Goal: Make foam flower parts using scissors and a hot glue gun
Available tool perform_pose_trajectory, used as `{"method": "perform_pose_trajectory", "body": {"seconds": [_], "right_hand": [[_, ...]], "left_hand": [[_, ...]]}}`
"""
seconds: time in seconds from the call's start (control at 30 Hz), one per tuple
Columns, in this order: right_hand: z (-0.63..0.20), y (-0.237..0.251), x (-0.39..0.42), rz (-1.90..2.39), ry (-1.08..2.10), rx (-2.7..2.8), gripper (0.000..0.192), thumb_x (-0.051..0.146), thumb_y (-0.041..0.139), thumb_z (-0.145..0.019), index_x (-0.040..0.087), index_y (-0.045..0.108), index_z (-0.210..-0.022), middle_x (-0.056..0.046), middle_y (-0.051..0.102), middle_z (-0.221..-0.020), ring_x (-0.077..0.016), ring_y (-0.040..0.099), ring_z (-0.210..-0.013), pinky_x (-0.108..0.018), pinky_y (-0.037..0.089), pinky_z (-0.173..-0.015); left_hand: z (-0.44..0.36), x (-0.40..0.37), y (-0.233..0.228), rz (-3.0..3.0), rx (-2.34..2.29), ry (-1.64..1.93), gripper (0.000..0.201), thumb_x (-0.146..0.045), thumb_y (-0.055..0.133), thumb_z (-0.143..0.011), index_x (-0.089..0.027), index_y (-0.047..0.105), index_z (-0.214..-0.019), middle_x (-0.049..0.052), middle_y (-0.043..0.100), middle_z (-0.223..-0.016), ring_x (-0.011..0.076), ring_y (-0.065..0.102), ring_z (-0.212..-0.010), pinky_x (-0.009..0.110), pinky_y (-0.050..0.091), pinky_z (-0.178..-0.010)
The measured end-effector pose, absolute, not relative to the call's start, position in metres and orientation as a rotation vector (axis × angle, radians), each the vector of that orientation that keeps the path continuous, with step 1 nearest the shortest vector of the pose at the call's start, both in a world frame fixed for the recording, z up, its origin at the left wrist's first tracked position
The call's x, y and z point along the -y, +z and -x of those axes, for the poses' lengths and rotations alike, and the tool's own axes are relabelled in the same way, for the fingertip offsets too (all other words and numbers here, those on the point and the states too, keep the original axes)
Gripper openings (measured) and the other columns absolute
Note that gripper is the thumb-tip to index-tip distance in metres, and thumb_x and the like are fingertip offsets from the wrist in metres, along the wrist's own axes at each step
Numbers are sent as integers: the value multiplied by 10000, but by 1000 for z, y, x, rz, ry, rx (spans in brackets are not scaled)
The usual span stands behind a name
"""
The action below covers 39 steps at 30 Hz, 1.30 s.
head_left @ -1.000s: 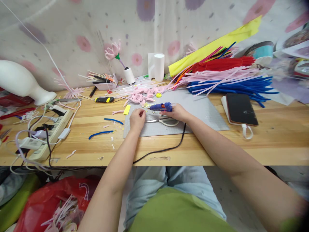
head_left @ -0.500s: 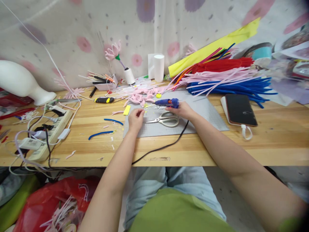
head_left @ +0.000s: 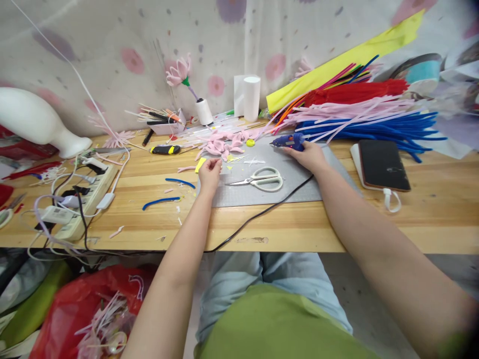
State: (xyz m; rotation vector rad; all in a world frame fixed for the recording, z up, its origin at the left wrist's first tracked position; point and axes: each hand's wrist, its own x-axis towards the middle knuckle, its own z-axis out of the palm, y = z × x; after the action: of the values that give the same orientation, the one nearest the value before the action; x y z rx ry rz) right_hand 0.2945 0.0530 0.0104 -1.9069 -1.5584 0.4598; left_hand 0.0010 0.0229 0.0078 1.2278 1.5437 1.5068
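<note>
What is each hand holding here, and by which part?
The right hand holds the blue glue gun by its rear handle end. The left hand pinches something small at its fingertips; what it is cannot be told.

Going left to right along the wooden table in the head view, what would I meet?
White power strip → curved blue pipe cleaner → left hand → white-handled scissors → blue glue gun in the right hand → black phone.

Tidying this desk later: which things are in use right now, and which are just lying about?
In use:
right hand on the glue gun
left hand pinching a small piece, too small to identify
grey mat

Lying about:
scissors
phone
power strip
utility knife
</note>
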Motion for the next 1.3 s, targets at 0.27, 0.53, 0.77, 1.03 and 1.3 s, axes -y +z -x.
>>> {"method": "perform_pose_trajectory", "body": {"seconds": [0.27,0.53,0.77,1.03,1.3], "right_hand": [[-304,15,-52,1855,313,1852,606,577,672,-591,139,614,-1006,-129,646,-970,-269,591,-885,-372,453,-739],[-313,60,-27,2137,431,2237,415,581,685,-582,190,606,-697,-55,615,-668,-215,572,-678,-308,390,-609],[-213,60,-23,1515,547,2375,148,302,550,-789,183,628,-828,-23,668,-800,-130,567,-698,-228,356,-607],[-135,34,-41,1747,447,2241,239,307,488,-826,175,644,-950,-111,627,-1121,-234,599,-980,-314,437,-780],[-120,26,-48,1755,552,2234,160,251,522,-805,170,634,-885,-117,661,-1010,-233,613,-955,-313,444,-771]], "left_hand": [[-5,-28,25,-772,-1439,1654,52,-181,622,-678,-149,589,-703,-45,550,-579,34,463,-496,162,362,-510],[-4,-20,7,-757,-1394,1678,69,-174,643,-662,-142,592,-694,-47,546,-577,36,460,-491,170,355,-505],[7,-21,1,-893,-1490,1760,74,-201,632,-668,-143,611,-709,-41,547,-563,52,460,-488,181,348,-487],[12,-19,-1,-874,-1520,1771,89,-218,633,-668,-146,614,-718,-29,565,-581,60,474,-497,188,359,-493],[6,-19,0,-918,-1494,1763,49,-190,633,-658,-154,611,-684,-37,552,-549,60,463,-486,190,366,-493]]}}
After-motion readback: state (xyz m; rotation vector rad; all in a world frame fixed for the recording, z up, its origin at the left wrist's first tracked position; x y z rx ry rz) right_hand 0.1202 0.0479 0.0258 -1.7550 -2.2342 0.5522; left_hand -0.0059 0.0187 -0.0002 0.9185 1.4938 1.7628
